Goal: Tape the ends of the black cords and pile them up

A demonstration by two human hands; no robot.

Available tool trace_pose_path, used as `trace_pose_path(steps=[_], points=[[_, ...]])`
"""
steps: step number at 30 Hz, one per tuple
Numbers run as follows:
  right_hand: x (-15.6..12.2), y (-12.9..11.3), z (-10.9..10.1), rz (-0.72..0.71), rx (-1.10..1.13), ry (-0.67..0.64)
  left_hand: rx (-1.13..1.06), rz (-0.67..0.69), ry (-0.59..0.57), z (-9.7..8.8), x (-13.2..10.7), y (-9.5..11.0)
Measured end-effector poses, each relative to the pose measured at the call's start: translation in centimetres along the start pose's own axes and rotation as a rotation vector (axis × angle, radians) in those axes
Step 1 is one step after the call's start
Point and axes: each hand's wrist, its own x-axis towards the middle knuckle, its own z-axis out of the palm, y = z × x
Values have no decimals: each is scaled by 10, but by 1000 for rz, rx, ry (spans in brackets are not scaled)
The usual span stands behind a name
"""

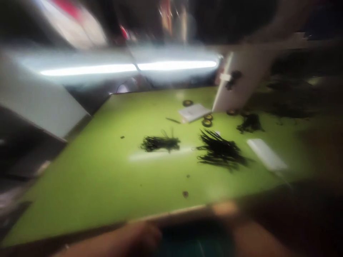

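Note:
At the bottom of the head view, my left hand is a dark blur below the table's front edge, its fingers not distinct. My right hand lies at that edge, also smeared, with the forearm running down to the right. Whether either hand holds anything does not show. Nearest on the green table are a small brown bit and, farther back, a bundle of thin black looped cords or wires. A bigger bundle of similar black strands lies to its right.
A white slab-like object lies right of the bundles. Behind are several tape rolls, a white pad, a dark pen-like stick and another black clump. An upright panel and a lit tube stand beyond.

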Motion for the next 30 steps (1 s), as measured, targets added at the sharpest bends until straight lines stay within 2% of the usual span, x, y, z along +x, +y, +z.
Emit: trace_pose_path(steps=[2, 3, 4, 7, 9, 11, 14, 17, 20, 23, 26, 30], points=[[18, 17, -4, 0, -40, 24, -53, 0, 122, -8, 8, 0], [28, 28, -3, 0, -63, 39, -134, 4, 232, -12, 16, -1], [40, 40, -2, 2, -84, 53, -233, 25, 334, -16, 28, -4], [70, 83, 7, 47, -279, 93, -388, 117, 518, -29, 65, -18], [83, 108, 15, 88, -337, 62, -483, 121, 615, -37, 84, -31], [92, 123, 24, 97, -378, 120, -575, 85, 670, -43, 95, -43], [111, 122, 44, 91, -253, 173, -673, 46, 722, -52, 98, -58], [142, 103, 75, -3, -155, 106, -761, 52, 764, -61, 95, -67], [174, 85, 112, -86, -207, -8, -860, 83, 831, -66, 93, -68], [193, 79, 140, -84, -344, -77, -914, 56, 864, -67, 93, -66], [198, 82, 148, -90, -410, -90, -932, 35, 881, -68, 93, -63], [190, 79, 132, -38, -262, 108, -891, -55, 885, -68, 91, -64]])
